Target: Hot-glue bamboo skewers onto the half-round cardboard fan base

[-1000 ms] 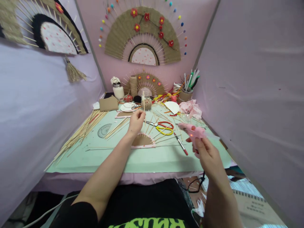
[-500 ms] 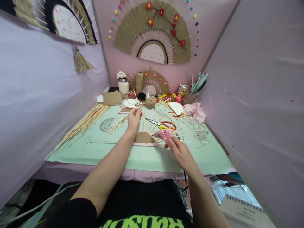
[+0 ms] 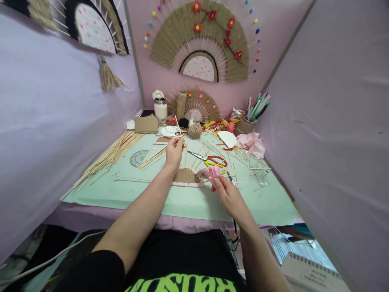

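Observation:
A brown half-round card piece (image 3: pixel 184 177) with a pink rim and wooden sticks fanned out of it lies on the pale green mat (image 3: pixel 152 198). My left hand (image 3: pixel 174 151) hovers just behind it, fingers pinched on a thin wooden stick (image 3: pixel 179 126) that slants up and back. My right hand (image 3: pixel 228 196) grips a pink glue gun (image 3: pixel 209 175) whose nozzle points left, close to the right edge of the card piece. A black cord runs down from the gun over the table's front edge.
Red and yellow scissors (image 3: pixel 214 161) and loose sticks lie behind the glue gun. A big heap of sticks (image 3: pixel 109 156) lines the left side. A twine ball (image 3: pixel 195 130), bottle (image 3: pixel 160 108), pen cup (image 3: pixel 245 125) and pink paper (image 3: pixel 251 143) crowd the back. Purple cloth walls close in.
My right hand has carried the glue gun left and forward from the right side of the mat to the card piece. My left hand kept its stick and barely shifted.

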### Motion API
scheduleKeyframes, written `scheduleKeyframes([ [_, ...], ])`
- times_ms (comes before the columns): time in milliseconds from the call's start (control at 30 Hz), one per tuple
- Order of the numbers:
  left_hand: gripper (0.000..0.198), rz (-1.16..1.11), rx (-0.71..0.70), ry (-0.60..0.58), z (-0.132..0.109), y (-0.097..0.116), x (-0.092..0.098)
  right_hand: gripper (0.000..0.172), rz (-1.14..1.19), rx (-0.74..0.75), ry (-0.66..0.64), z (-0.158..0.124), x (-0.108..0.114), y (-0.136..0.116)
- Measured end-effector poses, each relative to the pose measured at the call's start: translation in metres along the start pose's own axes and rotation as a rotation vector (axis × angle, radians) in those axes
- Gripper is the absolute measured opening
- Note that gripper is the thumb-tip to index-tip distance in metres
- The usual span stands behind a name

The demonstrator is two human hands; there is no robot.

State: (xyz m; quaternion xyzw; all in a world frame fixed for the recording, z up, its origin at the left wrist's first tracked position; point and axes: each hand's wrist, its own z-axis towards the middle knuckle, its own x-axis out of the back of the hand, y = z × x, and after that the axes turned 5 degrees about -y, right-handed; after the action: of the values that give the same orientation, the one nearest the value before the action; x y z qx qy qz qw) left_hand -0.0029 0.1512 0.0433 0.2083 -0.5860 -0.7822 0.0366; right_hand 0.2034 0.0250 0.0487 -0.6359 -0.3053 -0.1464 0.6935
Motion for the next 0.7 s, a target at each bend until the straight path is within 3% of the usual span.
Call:
scheduleKeyframes([
  [700, 0.017, -0.012, -0.006, -0.002, -0.0010, 0.0007, -0.0008, 0.045, 0.010, -0.019, 0.044, 0.0035, 0.0010, 0.0039],
])
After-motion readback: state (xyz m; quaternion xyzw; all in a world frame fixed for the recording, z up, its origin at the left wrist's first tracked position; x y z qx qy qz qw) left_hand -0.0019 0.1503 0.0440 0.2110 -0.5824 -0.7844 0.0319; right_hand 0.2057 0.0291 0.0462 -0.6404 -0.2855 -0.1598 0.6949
